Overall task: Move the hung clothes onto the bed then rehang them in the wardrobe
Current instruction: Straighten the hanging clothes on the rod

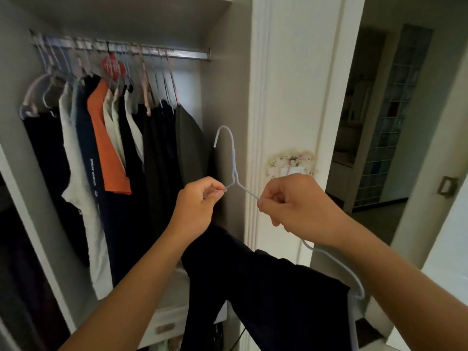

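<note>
Dark garment (266, 295) draped on pale wire hanger (234, 158) | left grip (197, 198), right grip (291, 206) pinching hanger's shoulders

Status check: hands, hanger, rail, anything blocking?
Left hand and right hand both pinch the white hanger, hook up. Dark garment draped on it. Rail crowded left, free at right end. No obstruction seen.

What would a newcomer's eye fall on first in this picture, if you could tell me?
Most likely the pale wire hanger at centre, held up by both hands: the left hand and right hand each pinch one shoulder, with a dark garment draped below. Next, the orange top among dark clothes on the wardrobe rail, upper left.
</note>
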A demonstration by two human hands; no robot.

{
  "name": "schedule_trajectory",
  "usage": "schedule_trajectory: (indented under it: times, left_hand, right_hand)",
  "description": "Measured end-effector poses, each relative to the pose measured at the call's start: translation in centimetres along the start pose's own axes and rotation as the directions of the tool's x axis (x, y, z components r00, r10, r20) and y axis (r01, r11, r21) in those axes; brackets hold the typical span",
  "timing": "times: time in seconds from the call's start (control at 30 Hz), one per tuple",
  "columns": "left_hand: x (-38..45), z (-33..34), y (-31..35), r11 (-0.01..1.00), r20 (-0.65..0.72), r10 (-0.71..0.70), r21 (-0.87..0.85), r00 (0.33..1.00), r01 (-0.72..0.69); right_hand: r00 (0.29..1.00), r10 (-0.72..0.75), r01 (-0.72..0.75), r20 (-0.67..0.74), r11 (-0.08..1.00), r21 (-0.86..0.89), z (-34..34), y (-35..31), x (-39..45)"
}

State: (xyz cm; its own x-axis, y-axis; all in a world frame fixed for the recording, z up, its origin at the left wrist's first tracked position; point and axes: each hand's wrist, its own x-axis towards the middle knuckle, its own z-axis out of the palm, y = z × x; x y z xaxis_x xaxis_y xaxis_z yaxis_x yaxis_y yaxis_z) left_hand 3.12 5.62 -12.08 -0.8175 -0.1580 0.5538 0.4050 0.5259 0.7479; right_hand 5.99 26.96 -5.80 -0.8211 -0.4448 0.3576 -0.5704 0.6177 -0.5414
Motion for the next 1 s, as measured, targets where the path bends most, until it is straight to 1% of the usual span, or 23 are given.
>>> schedule_trajectory:
  times: [0.1, 0.2, 0.27, 0.37, 0.47, 0.57, 0.67, 0.77, 0.83, 0.93, 1.0]
  left_hand:
    - [3.3, 0.4, -1.2, 1.000, -0.009, 0.002, 0.003, 1.000, -0.002]
    - [6.1, 0.8, -2.2, 0.998, 0.066, -0.023, 0.059, 0.998, 0.019]
    - [8.0, 1.1, -3.0, 0.993, 0.133, -0.038, 0.118, 0.990, 0.022]
    - [11.3, 1.2, -4.6, 0.973, 0.177, -0.082, 0.229, 0.981, 0.040]
    - [14.4, 1.2, -5.7, 0.954, 0.199, -0.170, 0.280, 0.965, 0.111]
    - [16.9, 1.4, -6.4, 0.942, 0.233, -0.225, 0.302, 0.946, 0.150]
    - [19.2, 1.3, -7.1, 0.940, 0.227, -0.216, 0.311, 0.950, 0.140]
    - [21.5, 0.1, -7.6, 0.950, 0.178, -0.127, 0.304, 0.976, 0.068]
    - [23.3, -1.3, -7.6, 0.962, 0.147, -0.095, 0.266, 0.985, 0.053]
    - [25.7, -3.3, -7.7, 0.972, 0.114, -0.102, 0.224, 0.988, 0.074]
    - [26.7, -4.5, -8.0, 0.973, 0.097, -0.109, 0.213, 0.989, 0.087]
  right_hand:
    - [0.996, 0.033, -0.026, -0.080, 0.995, 0.096, 0.4, 0.0, 3.0]
    - [0.991, 0.069, -0.056, -0.111, 0.991, 0.122, 0.3, 0.1, 6.0]
    - [0.989, 0.092, -0.077, -0.120, 0.990, 0.120, 0.3, 0.3, 7.5]
    - [0.987, 0.110, -0.099, -0.118, 0.990, 0.099, 0.0, 0.7, 9.0]
    - [0.981, 0.123, -0.114, -0.150, 0.991, 0.071, -0.4, 1.2, 10.3]
    - [0.976, 0.137, -0.131, -0.169, 0.990, 0.048, -0.2, 1.3, 11.8]
    - [0.966, 0.149, -0.144, -0.211, 0.989, 0.039, 0.7, 1.0, 13.5]
    - [0.951, 0.158, -0.163, -0.265, 0.987, 0.005, 1.5, 0.4, 15.7]
    - [0.940, 0.157, -0.176, -0.303, 0.984, -0.035, 1.8, -0.3, 17.3]
    - [0.931, 0.150, -0.202, -0.334, 0.971, -0.129, 2.4, -1.2, 20.1]
    - [0.923, 0.106, -0.203, -0.371, 0.951, -0.234, 3.1, -1.5, 22.5]
